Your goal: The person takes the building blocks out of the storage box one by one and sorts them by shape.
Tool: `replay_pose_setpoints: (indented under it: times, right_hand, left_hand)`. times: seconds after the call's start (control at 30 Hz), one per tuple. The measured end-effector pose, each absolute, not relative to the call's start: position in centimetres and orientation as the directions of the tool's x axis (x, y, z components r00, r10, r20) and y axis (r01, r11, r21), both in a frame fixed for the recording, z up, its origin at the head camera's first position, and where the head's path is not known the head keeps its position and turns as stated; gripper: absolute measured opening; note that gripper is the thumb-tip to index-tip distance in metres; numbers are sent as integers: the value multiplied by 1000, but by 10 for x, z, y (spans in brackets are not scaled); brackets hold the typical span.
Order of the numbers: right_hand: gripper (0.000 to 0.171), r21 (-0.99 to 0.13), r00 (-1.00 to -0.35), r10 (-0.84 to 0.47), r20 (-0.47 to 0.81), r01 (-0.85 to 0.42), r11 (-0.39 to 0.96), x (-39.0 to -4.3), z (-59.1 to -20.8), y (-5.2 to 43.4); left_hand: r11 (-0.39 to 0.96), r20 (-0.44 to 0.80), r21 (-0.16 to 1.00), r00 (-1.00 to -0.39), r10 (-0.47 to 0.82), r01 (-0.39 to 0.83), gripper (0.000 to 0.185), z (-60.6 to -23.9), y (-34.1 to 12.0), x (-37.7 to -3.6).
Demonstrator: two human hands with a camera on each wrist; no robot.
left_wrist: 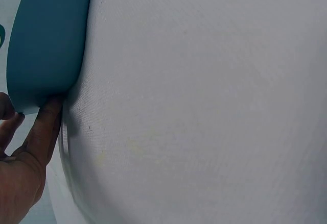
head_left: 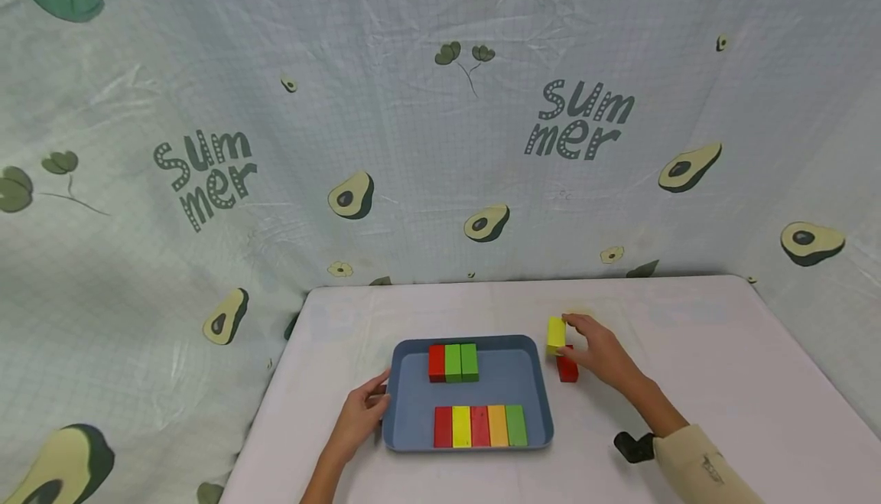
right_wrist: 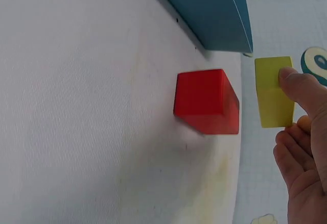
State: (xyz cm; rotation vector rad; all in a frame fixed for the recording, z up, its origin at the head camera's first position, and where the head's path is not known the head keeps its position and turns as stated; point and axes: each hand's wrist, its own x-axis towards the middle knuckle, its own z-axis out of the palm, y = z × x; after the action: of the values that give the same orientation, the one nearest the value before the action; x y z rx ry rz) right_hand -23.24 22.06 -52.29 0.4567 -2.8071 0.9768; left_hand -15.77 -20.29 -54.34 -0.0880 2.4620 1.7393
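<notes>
My right hand [head_left: 603,352] pinches a yellow block [head_left: 556,335] between thumb and fingers, its lower end overlapping a red block [head_left: 567,366] in the head view. In the right wrist view that red block [right_wrist: 204,99] sits on the table, apart from the raised yellow block [right_wrist: 273,91]. The fingertips of my left hand [head_left: 359,417] touch the outer left side of a blue-grey tray [head_left: 406,401], fingers fairly straight. Along the tray's back part lies a short row of one red block [head_left: 437,364] and two green blocks [head_left: 461,363]; a longer red, yellow, orange and green row [head_left: 479,427] runs along its front.
A white cloth covers the table [head_left: 619,301]. Printed sheeting [head_left: 413,144] hangs behind it and at both sides. A black strap piece [head_left: 633,447] sticks out by the right sleeve [head_left: 702,466].
</notes>
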Motion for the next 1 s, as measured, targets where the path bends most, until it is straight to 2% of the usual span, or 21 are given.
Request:
replay_pose_setpoints:
  times: [0.4, 0.77, 1.0]
  right_hand:
    - [62, -596, -955, -235, 181, -297, 746, -230, -525, 244]
    - [63, -603, -967, -197, 161, -254, 756, -229, -527, 259]
    - [63, -595, -970, -182, 162, -244, 766, -227, -531, 270]
  left_hand:
    - [301, -132, 947, -990, 48, -112, 46, -509, -192, -146]
    - [281, -125, 954, -991, 53, -106, 47, -537, -199, -156]
    - [284, -116, 954, -991, 63, -94, 46, -507, -192, -146]
